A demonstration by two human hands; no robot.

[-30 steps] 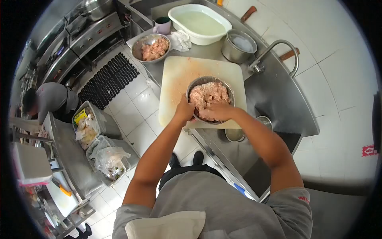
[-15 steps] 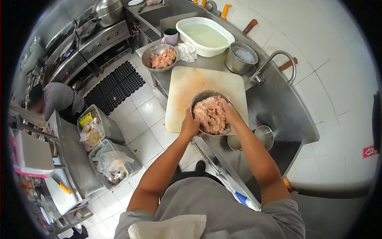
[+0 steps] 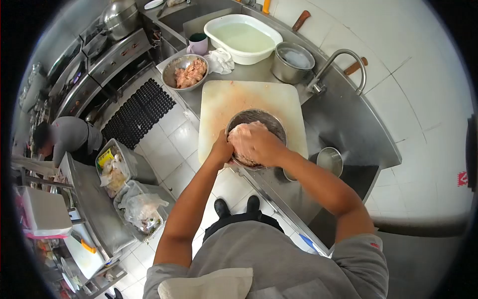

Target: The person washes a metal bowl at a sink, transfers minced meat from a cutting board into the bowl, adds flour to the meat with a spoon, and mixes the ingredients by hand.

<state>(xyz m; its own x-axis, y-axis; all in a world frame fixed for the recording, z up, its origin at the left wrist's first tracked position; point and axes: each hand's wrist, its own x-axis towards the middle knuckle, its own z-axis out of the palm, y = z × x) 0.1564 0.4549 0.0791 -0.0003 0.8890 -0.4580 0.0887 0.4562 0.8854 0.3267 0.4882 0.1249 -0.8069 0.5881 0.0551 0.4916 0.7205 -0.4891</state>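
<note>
A metal bowl (image 3: 260, 116) of raw ground meat (image 3: 242, 136) stands near the front edge of a white cutting board (image 3: 215, 102). My left hand (image 3: 221, 148) grips the bowl's left rim. Inside the bowl, my right hand (image 3: 266, 146) is curled over the meat, its fingertips partly hidden. The meat is bunched toward the left side, baring the smeared far wall. Beyond the board's far left corner sits a second metal bowl (image 3: 170, 75) with pinkish meat pieces (image 3: 191, 74).
A white tub (image 3: 211, 37) of cloudy liquid, a metal pot (image 3: 286, 72), a mug (image 3: 198, 46) and a white cloth (image 3: 219, 61) stand behind the board. The faucet (image 3: 362, 74) arches at right. Another person (image 3: 74, 133) bends at far left beside waste bins (image 3: 133, 158).
My right hand has moved from the bowl's right side over the meat, pulling it leftward and exposing the far inner wall. My left hand stays on the rim. The camera view shifted slightly.
</note>
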